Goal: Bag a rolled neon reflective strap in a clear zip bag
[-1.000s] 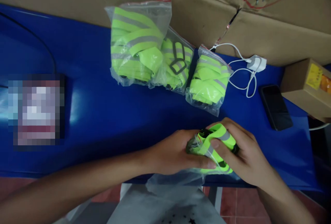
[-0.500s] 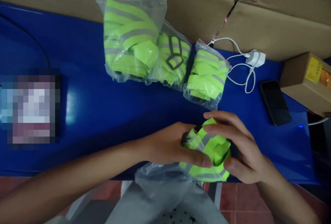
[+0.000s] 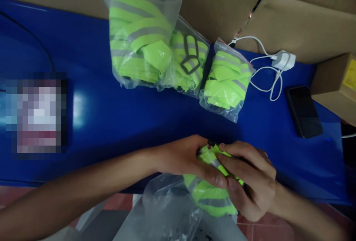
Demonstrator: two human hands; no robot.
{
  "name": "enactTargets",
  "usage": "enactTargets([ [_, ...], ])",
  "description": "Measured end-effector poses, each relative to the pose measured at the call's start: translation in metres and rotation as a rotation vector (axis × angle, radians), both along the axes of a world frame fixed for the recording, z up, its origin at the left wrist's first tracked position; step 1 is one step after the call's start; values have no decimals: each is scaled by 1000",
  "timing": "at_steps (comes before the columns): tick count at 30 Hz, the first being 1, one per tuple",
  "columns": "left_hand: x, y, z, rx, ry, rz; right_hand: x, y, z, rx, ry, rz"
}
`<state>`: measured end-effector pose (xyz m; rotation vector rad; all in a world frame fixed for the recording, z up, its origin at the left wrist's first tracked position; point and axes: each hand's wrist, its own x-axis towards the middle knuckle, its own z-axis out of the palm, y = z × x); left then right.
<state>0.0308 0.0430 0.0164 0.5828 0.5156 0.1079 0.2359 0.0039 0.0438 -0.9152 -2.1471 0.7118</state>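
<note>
A rolled bundle of neon yellow-green reflective strap [image 3: 205, 192] with grey stripes is held between both hands at the table's near edge. My left hand [image 3: 189, 161] is closed on its left side, thumb across the front. Gripping the upper right part, my right hand [image 3: 251, 176] has its fingers bent and pressed close to the left thumb. A small black piece [image 3: 213, 143] shows at the bundle's top. Below the left hand, a clear plastic bag [image 3: 167, 200] hangs over the lap and partly covers the bundle's lower part. The palms' grip is hidden.
Three zip bags of similar strap, a large one [image 3: 139, 44], a middle one [image 3: 189, 62] and a small one [image 3: 226, 81], rest on the blue table [image 3: 105, 122]. At right are a white charger [image 3: 283, 61], a phone [image 3: 304, 112] and a cardboard box [image 3: 330, 81]. A pixelated object [image 3: 39, 114] lies left.
My right hand's fingers have closed in on the bundle, flattening its upper part. The bundle's lower part has dropped a little toward the lap. The view has shifted slightly.
</note>
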Motion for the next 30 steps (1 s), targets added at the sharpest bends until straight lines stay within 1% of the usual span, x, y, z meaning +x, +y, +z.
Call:
enactTargets([
  [4,4,2,3,-12,7,59,5,4,3,-188,40,-12],
  [7,0,3,6,-68,11,96,17,15,4,-388,39,-14],
  [9,-5,6,7,-68,6,89,28,25,5,-527,43,62],
  [11,-10,8,7,32,21,19,38,35,6,-586,9,214],
  [13,-14,9,6,175,57,-58,45,42,6,-584,-63,356],
  [14,-15,10,5,233,78,-80,47,44,6,-568,-88,398],
  [16,-16,8,3,282,106,-63,46,44,3,-539,-98,419],
  [21,-13,5,3,205,88,44,31,32,-6,-463,-49,362],
  [24,-9,3,6,145,130,81,29,31,-8,-439,-31,328],
  [25,-8,1,6,118,145,81,31,33,-7,-454,-20,339],
  [27,-6,-1,7,61,156,83,39,39,-5,-494,-12,404],
  [29,-6,-3,8,11,138,110,48,45,-2,-515,-53,479],
  [30,-7,-3,9,-14,122,129,52,47,-1,-509,-75,487],
])
